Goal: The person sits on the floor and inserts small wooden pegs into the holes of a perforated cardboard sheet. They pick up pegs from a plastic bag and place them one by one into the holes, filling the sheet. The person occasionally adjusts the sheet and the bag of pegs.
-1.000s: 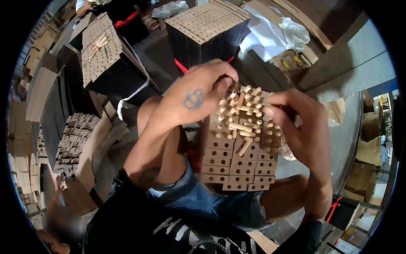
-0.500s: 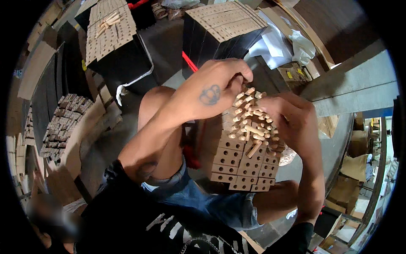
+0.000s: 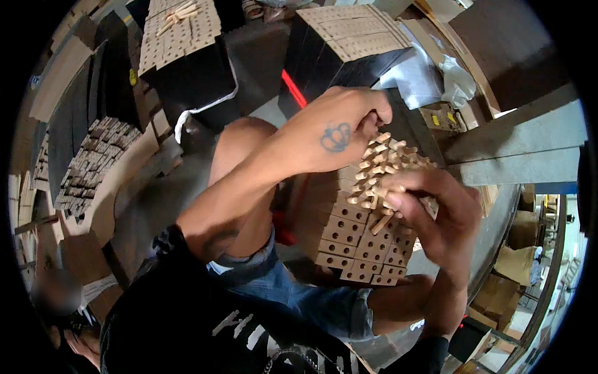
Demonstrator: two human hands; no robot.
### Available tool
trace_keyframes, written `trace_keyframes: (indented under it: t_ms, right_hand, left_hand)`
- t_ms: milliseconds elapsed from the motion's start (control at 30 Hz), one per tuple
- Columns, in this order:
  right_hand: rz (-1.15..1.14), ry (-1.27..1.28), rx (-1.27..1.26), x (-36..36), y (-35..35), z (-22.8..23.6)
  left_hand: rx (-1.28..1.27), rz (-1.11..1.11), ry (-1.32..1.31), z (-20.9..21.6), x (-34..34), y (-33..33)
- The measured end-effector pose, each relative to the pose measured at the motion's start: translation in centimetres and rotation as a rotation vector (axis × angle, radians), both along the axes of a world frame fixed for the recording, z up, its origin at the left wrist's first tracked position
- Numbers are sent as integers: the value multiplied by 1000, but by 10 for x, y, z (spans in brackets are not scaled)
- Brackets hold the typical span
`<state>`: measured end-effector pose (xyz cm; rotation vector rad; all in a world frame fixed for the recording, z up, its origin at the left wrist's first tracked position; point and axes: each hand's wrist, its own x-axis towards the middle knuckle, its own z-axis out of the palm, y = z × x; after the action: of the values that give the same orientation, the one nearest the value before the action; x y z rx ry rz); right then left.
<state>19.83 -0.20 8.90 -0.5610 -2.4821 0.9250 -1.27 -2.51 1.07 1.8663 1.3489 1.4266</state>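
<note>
Before me stands a stack of drilled wooden boards [image 3: 355, 234] with rows of round holes in its top ends. Many short pale wooden dowels [image 3: 372, 163] stand upright or lie loose over its far part. At the far edge of these dowels, my left hand [image 3: 364, 118] is closed with its fingers curled under; what they hold is hidden. My right hand [image 3: 445, 212] reaches in from the right, thumb and forefinger pinched on a dowel [image 3: 387, 186] among the others. A loose dowel [image 3: 381, 223] lies tilted near the bare holes.
Two black-sided stacks with drilled tops stand beyond, one [image 3: 180, 43] bearing loose dowels, the other [image 3: 349, 34] beside white paper and a plastic bag [image 3: 458, 81]. Stacked dark boards [image 3: 99, 168] lie left. A grey beam [image 3: 514, 149] is at right. Another person's hand [image 3: 84, 346] shows lower left.
My right hand has moved from the right side of the dowels to over their middle, thumb and forefinger now pinching. My left hand stays at the far edge; the whole view has shifted slightly.
</note>
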Motion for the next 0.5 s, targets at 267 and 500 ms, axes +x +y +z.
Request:
trace_keyframes:
  t_ms: [267,500]
  right_hand:
    - [-67,-42,53,4,-36,-32]
    - [28,-3,351,7,-42,-39]
  left_hand:
    - [1,44,17,-1,3,0]
    - [15,43,43,-1,1,-2]
